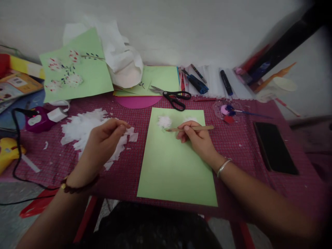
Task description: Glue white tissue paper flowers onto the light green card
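Observation:
A light green sheet of paper [177, 169] lies on the table in front of me, with a fluffy white tissue tuft [164, 121] near its upper left. A second white tuft [190, 119] is partly hidden behind my right hand [197, 138]. That hand grips a slim wooden stick [204, 128], its pointed tip at the lower edge of the first tuft. Over a heap of torn white tissue pieces [77, 129] is my left hand [107, 136], thumb and forefinger pinched together. Whatever is between those fingertips is too small to make out.
Black-handled scissors [173, 98] lie beyond the sheet. A finished flower picture [77, 71] leans at the back left, near a purple power socket [38, 119]. On the right are a paint dish [220, 110], a box cutter [197, 84], a marker [226, 83] and a phone [275, 148].

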`<action>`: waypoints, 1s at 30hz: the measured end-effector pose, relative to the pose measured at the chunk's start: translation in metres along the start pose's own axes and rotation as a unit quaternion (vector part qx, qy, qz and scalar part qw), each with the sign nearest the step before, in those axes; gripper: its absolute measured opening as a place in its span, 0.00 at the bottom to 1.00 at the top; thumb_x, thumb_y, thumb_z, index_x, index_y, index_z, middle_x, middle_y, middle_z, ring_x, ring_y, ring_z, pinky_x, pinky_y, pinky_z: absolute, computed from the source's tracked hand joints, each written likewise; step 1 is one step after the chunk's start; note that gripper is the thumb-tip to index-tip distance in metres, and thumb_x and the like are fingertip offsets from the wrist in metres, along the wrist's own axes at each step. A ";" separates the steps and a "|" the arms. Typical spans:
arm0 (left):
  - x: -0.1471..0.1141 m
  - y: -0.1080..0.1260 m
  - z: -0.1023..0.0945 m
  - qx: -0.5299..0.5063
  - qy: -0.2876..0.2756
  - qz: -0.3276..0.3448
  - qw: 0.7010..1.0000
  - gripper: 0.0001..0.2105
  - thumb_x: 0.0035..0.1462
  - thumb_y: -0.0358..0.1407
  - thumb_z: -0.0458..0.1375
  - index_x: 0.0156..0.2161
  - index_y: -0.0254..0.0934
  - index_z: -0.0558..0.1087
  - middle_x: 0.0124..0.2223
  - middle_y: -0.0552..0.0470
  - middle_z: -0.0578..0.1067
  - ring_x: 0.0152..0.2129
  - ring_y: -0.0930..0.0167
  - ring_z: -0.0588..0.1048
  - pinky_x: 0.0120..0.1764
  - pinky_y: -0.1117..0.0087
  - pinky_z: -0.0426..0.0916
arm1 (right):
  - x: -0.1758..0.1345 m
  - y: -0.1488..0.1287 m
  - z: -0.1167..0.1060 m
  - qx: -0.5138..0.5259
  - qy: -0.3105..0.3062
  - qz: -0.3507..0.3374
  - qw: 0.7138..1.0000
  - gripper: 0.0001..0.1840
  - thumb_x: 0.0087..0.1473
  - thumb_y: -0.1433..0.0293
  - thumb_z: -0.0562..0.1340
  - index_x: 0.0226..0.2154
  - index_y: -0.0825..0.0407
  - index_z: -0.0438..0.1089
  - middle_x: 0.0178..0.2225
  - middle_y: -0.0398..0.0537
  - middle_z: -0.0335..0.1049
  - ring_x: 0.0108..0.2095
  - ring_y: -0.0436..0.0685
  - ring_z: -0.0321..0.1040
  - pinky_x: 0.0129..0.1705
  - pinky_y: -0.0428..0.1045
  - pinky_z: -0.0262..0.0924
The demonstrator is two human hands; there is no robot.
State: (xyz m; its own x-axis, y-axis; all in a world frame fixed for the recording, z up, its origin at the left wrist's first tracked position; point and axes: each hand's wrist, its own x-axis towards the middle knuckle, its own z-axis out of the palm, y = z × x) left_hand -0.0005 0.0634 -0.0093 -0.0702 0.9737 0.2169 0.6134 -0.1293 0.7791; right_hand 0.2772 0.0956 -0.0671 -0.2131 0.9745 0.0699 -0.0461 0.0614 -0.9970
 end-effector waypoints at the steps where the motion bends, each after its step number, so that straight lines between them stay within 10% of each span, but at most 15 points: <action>1: 0.003 0.004 0.003 -0.040 -0.007 -0.032 0.999 0.07 0.59 0.38 0.57 0.35 0.40 0.77 0.31 0.52 0.74 0.29 0.71 0.72 0.34 0.69 0.66 | 0.000 0.000 0.000 -0.003 -0.008 0.000 1.000 0.12 0.60 0.59 0.58 0.35 0.51 0.70 0.25 0.42 0.72 0.22 0.47 0.65 0.26 0.46 0.61; 15: 0.056 -0.004 0.065 -0.281 -0.178 -0.169 0.928 0.11 0.45 0.35 0.66 0.27 0.36 0.66 0.21 0.59 0.67 0.14 0.80 0.60 0.18 0.77 0.52 | 0.001 0.008 0.003 -0.107 -0.064 -0.041 0.991 0.13 0.63 0.64 0.56 0.44 0.49 0.73 0.34 0.45 0.74 0.27 0.47 0.65 0.30 0.46 0.63; 24: 0.057 -0.008 0.057 -0.134 -0.242 -0.043 0.960 0.05 0.50 0.37 0.60 0.30 0.37 0.77 0.38 0.50 0.76 0.27 0.74 0.70 0.28 0.74 0.64 | 0.004 0.008 0.002 -0.085 -0.039 -0.040 0.995 0.12 0.64 0.64 0.55 0.41 0.50 0.73 0.36 0.45 0.73 0.25 0.44 0.65 0.27 0.44 0.62; 30: 0.064 0.003 0.067 -0.055 -0.356 0.019 0.932 0.07 0.52 0.37 0.57 0.32 0.38 0.77 0.27 0.53 0.75 0.26 0.72 0.71 0.30 0.71 0.64 | 0.006 0.007 0.000 -0.055 -0.040 -0.024 0.997 0.12 0.64 0.63 0.56 0.42 0.50 0.72 0.33 0.44 0.74 0.24 0.45 0.65 0.26 0.44 0.62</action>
State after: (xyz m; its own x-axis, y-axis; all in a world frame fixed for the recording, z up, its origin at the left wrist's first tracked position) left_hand 0.0495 0.1383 -0.0324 0.5151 0.8402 -0.1692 0.5167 -0.1470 0.8435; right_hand 0.2752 0.1021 -0.0741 -0.2902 0.9498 0.1164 0.0473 0.1358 -0.9896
